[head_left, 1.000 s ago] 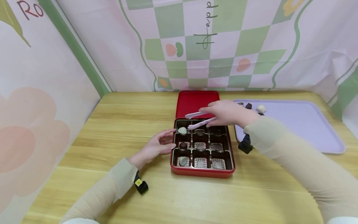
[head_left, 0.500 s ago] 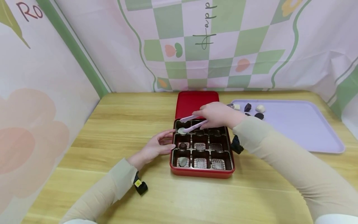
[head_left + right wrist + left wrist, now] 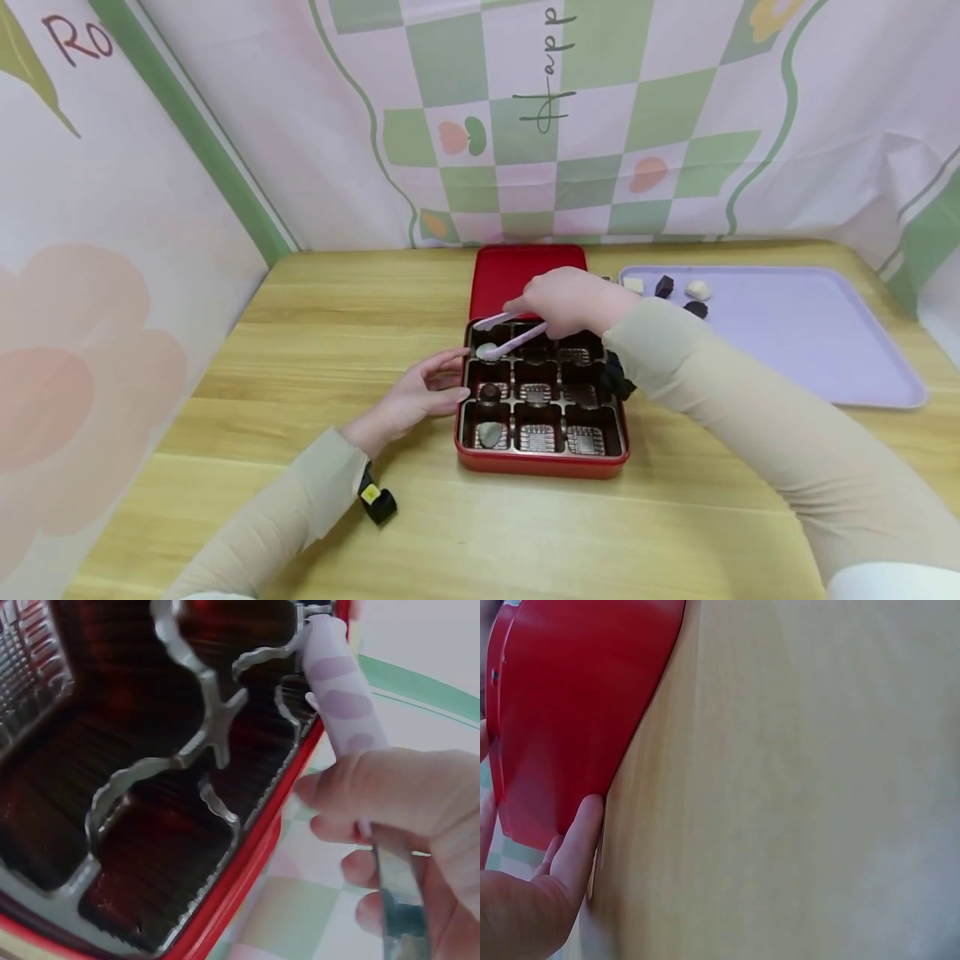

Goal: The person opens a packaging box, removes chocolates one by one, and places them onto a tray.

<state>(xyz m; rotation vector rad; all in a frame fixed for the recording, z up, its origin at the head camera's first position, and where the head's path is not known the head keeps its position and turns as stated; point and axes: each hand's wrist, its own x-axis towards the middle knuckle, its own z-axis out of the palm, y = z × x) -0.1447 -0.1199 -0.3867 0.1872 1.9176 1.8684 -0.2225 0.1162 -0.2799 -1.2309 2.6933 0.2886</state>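
My right hand point(image 3: 568, 300) grips purple-patterned tongs point(image 3: 521, 339) over the red tin point(image 3: 543, 467). The arms of the tongs are spread; one tip touches or overlaps a whitish chocolate point(image 3: 484, 351) in the far left compartment. A round dark chocolate point(image 3: 490, 392) sits in the middle left compartment, and a pale greyish one point(image 3: 490, 433) in the near left. My left hand point(image 3: 412, 394) rests its fingers along the tin's left side; in the left wrist view extended fingers point(image 3: 583, 836) touch the red wall point(image 3: 570, 720). From the right wrist, the tong tips are hidden.
The red lid point(image 3: 510, 279) lies behind the tin. A lilac tray point(image 3: 802, 333) at the right holds a white cube point(image 3: 633, 286), a dark block point(image 3: 664, 287), a white lump point(image 3: 698, 290) and a dark round piece point(image 3: 696, 309). A patterned cloth point(image 3: 585, 175) hangs behind the wooden table point(image 3: 337, 300).
My right hand has moved left with the tongs, from beside the whitish chocolate onto it. More pieces on the tray show now. The left hand stays at the tin.
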